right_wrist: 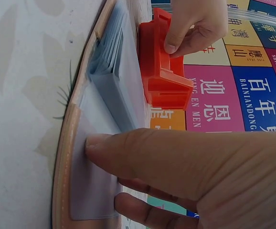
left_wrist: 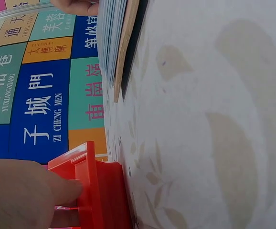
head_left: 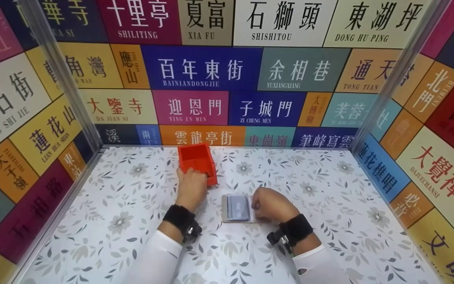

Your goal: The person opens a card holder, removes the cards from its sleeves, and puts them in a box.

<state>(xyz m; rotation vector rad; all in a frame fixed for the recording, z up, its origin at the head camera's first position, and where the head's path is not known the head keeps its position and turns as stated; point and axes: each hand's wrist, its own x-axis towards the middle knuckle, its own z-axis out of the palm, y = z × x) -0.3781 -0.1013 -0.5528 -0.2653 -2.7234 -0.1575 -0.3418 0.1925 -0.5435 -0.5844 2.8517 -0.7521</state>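
Note:
On the tabletop lies an open card holder, tan-edged, with clear blue-grey plastic sleeves stacked on its left half. My right hand is at its right half; in the right wrist view the thumb rests on the clear pocket, and the other fingertips are at its far edge. Behind and to the left stands a red plastic bin. My left hand grips its near rim, the thumb over the wall. In the right wrist view the left hand's fingers partly disappear behind the bin's rim, and I cannot tell what they touch inside.
The floral-patterned tabletop ends at a back wall covered in coloured place-name signs. Similar side walls stand left and right, with clear strips along the corners. Both wrists wear black straps with small cameras.

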